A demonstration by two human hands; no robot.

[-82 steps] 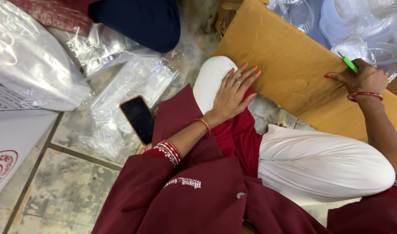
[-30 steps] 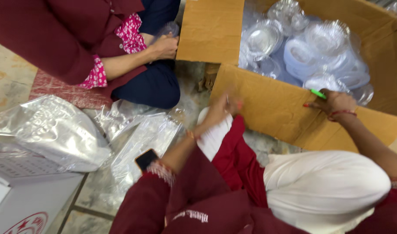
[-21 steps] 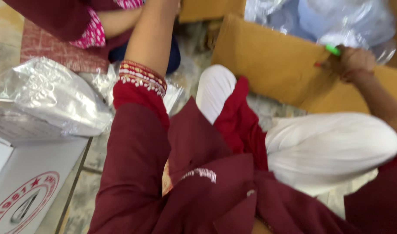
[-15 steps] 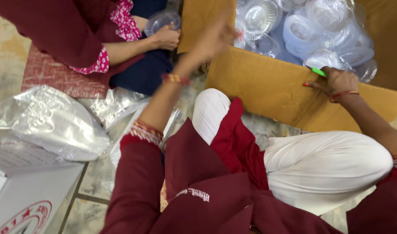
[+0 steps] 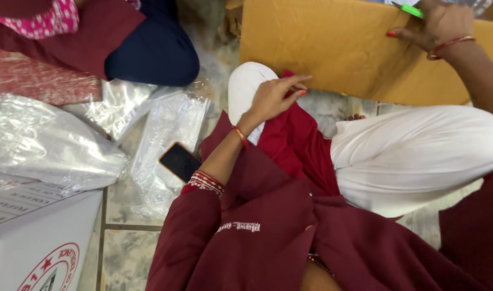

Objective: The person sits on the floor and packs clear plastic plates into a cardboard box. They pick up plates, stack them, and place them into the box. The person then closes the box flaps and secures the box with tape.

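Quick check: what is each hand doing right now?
Left hand: open, empty, fingers loosely curled above the knee.
Right hand: closed on a green pen, resting on the cardboard box flap.

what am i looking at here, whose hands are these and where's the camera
The camera sits on a person's head and looks down at their own lap and hands as they sit on a tiled floor. Their left hand rests by the knee, holding nothing. Their right hand grips a green pen at the edge of a cardboard flap. A dark phone lies on clear plastic bags. A white box sits lower left. Another person's knee shows at the top.
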